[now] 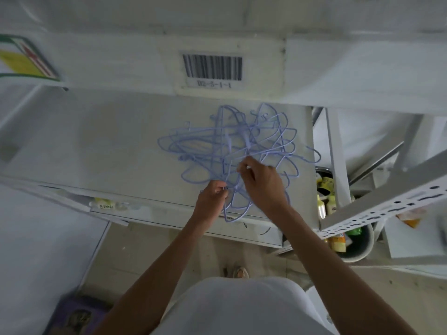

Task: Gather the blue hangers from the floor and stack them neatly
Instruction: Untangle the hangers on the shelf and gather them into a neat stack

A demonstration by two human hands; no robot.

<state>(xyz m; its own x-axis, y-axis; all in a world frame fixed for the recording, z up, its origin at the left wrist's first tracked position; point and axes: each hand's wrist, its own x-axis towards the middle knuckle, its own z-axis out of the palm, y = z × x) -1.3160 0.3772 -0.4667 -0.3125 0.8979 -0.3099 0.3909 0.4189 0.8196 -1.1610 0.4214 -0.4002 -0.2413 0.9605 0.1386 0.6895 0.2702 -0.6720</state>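
Observation:
A tangled heap of several light blue wire hangers (217, 143) lies on a white shelf board (96, 146) in front of me. My left hand (212, 197) pinches a hanger wire at the near edge of the heap, fingers curled. My right hand (261, 182) reaches over the heap's near right side and pinches another hanger wire between thumb and fingers. Some hangers (232, 211) stick out past the shelf's front edge under my hands.
A barcode label (212, 68) sits on the shelf beam above. At right stand white perforated rack posts (387, 213) and a bin (355, 247) with bottles. Below are the floor, my foot (240, 272) and a purple box (75, 315) at lower left.

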